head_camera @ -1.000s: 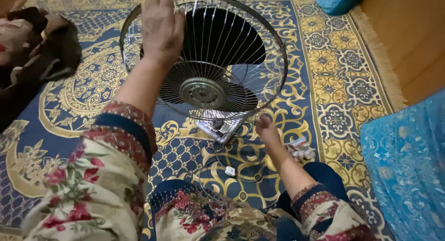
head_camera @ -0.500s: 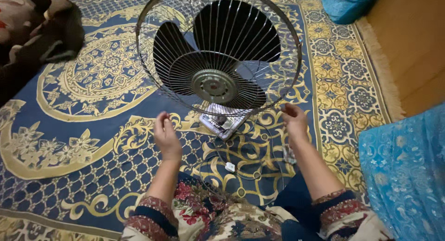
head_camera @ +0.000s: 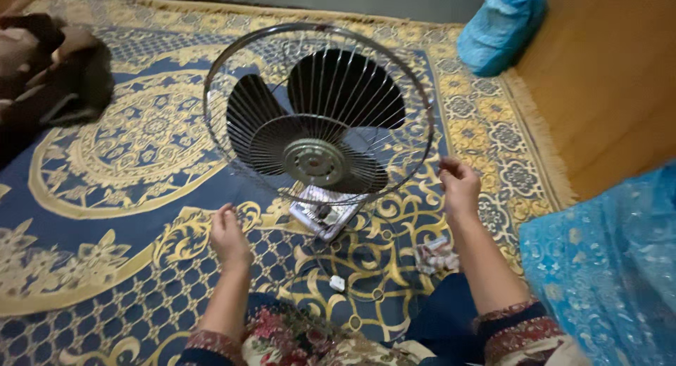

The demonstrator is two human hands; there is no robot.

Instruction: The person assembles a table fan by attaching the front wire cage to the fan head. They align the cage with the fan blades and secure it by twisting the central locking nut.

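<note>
Fan [head_camera: 320, 137], mid-frame on the carpet [head_camera: 105, 218], looks light but tippy, its wire grille bendable, best held by the rim; left hand [head_camera: 229, 236] loosely curled and empty, right hand [head_camera: 459, 186] pinching the rim.

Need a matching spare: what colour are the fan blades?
Black, or very dark: the blades show behind the chrome wire guard, seen from the head camera.

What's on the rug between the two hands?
In the head view, between left hand and right hand: the fan base, with a small white plug nearer.
</note>
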